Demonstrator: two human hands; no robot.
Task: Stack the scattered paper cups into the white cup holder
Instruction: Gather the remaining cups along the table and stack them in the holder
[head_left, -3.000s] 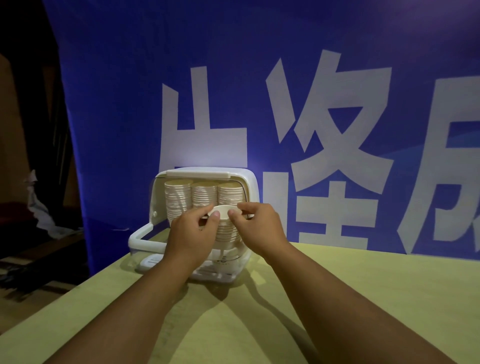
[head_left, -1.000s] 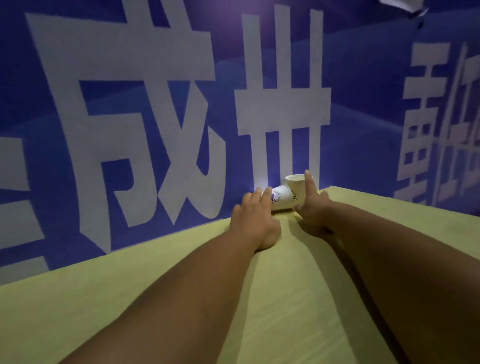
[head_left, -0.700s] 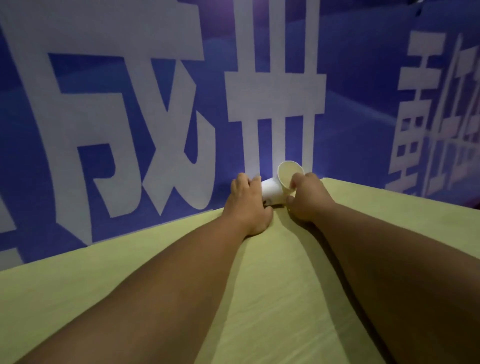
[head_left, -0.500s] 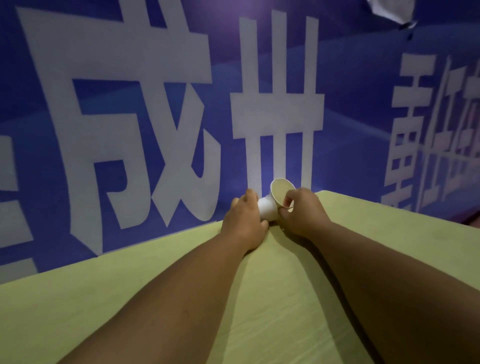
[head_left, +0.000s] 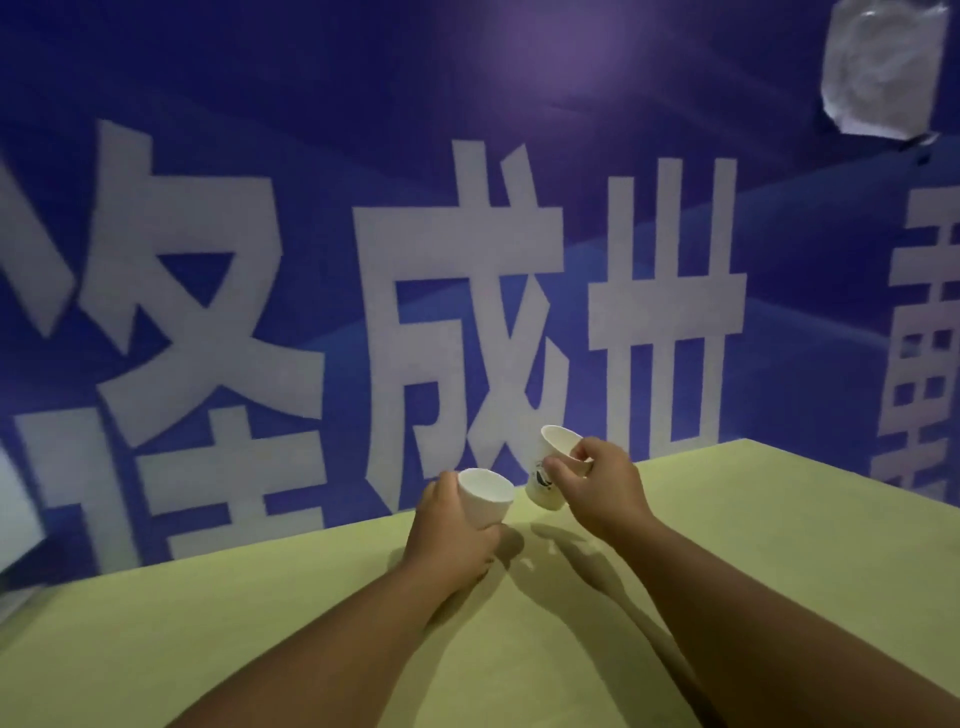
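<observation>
Each of my hands holds a white paper cup above the yellow-green table (head_left: 727, 545). My left hand (head_left: 452, 535) wraps around one paper cup (head_left: 485, 496), which stands upright with its mouth up. My right hand (head_left: 597, 486) pinches the second paper cup (head_left: 545, 467) by its rim and side; that cup is tilted, mouth toward the upper left, and bears a small dark print. The two cups are a short gap apart. The white cup holder is out of view.
A blue banner (head_left: 467, 260) with big white characters hangs right behind the table's far edge. A crumpled silvery patch (head_left: 883, 67) is stuck high on it at the right. A blurred pale shape (head_left: 15, 499) shows at the far left edge.
Both cups have been lifted off the table's far edge, one in each hand, and pulled apart. The view has swung left and the hands have come nearer.
</observation>
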